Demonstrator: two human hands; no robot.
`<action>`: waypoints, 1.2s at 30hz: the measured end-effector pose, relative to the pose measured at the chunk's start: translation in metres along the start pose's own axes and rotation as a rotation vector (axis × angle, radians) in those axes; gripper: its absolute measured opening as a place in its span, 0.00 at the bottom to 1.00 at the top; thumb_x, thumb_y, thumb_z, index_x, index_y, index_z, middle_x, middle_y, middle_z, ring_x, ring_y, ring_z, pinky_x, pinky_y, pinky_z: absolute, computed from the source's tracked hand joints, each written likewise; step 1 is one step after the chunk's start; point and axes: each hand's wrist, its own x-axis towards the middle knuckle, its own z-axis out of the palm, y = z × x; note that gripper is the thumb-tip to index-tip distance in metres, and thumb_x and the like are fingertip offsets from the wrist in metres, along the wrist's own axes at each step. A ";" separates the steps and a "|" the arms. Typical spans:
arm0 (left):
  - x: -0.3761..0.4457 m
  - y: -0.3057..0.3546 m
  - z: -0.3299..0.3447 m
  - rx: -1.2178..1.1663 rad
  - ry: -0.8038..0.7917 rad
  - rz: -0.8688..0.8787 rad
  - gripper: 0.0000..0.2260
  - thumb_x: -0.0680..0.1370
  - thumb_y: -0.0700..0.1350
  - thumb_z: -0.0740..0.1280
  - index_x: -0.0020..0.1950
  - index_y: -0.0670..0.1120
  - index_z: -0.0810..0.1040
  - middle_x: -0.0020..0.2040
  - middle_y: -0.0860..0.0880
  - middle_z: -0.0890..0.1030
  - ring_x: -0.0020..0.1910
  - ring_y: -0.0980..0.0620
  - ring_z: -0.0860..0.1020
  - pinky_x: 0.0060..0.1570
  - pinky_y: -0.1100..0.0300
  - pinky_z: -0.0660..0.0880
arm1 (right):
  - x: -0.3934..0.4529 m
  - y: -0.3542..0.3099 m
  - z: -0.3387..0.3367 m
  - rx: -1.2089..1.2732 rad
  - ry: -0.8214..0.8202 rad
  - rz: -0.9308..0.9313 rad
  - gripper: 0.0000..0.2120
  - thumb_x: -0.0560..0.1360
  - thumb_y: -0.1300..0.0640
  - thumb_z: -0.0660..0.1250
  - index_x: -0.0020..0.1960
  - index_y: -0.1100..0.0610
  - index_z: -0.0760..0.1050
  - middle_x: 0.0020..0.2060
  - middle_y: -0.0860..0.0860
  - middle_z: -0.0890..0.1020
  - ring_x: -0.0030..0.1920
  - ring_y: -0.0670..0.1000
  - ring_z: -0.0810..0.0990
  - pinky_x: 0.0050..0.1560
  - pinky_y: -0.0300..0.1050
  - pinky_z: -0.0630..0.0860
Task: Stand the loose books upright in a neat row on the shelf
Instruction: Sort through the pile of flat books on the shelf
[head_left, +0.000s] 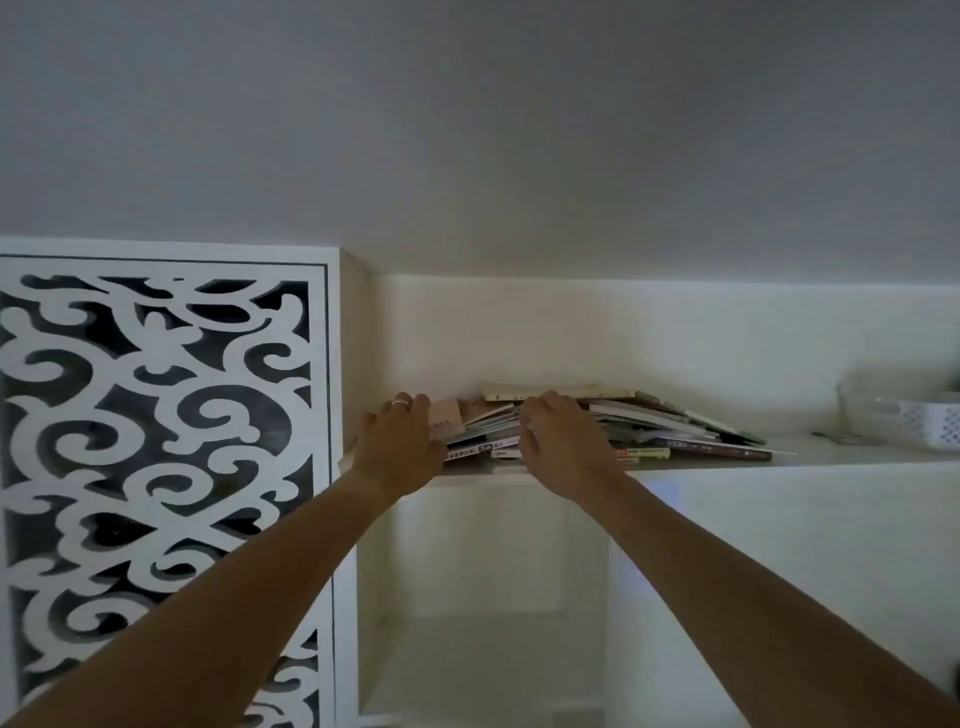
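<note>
Inspector: Reaching up with both arms, the person has the left hand (397, 434) laid against the left end of the heap of books (597, 423), fingers fairly straight, a ring on one; it presses rather than clasps. The right hand (558, 436) sits on top of the heap just right of the left hand, fingers bent over the upper covers; whether the thumb is hooked under an edge I cannot tell

Clerk: And the books themselves?

Inspector: All lying flat or slumped, fanned out to the right of both hands along the shelf (831, 457), none upright. Further right stands a white basket (924, 423); left of the grip, a fretwork panel (156, 441)

Clerk: Step in hand?

Inspector: Gathering, I judge; standing has not begun. Next calls for squaring the stack between both palms, then tipping it onto its lower edges against the left wall
</note>
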 end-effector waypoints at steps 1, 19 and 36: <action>0.000 -0.007 0.004 -0.038 -0.026 -0.033 0.18 0.79 0.49 0.63 0.68 0.45 0.70 0.63 0.44 0.75 0.60 0.43 0.76 0.63 0.48 0.72 | 0.000 0.001 0.005 0.002 0.011 -0.006 0.11 0.81 0.56 0.60 0.60 0.60 0.75 0.55 0.56 0.77 0.57 0.57 0.75 0.55 0.50 0.74; 0.054 -0.037 0.034 0.041 0.208 0.073 0.15 0.85 0.56 0.58 0.57 0.48 0.78 0.41 0.47 0.83 0.38 0.43 0.81 0.40 0.54 0.76 | 0.072 -0.015 0.079 0.317 0.148 -0.139 0.13 0.80 0.59 0.62 0.64 0.61 0.71 0.54 0.57 0.78 0.54 0.58 0.77 0.51 0.52 0.76; 0.044 -0.065 0.051 -0.655 0.340 0.118 0.22 0.81 0.39 0.53 0.73 0.44 0.73 0.52 0.51 0.83 0.50 0.54 0.81 0.52 0.59 0.78 | 0.159 -0.093 0.088 1.275 -0.088 0.300 0.11 0.84 0.51 0.58 0.55 0.57 0.74 0.52 0.56 0.83 0.48 0.52 0.82 0.42 0.42 0.78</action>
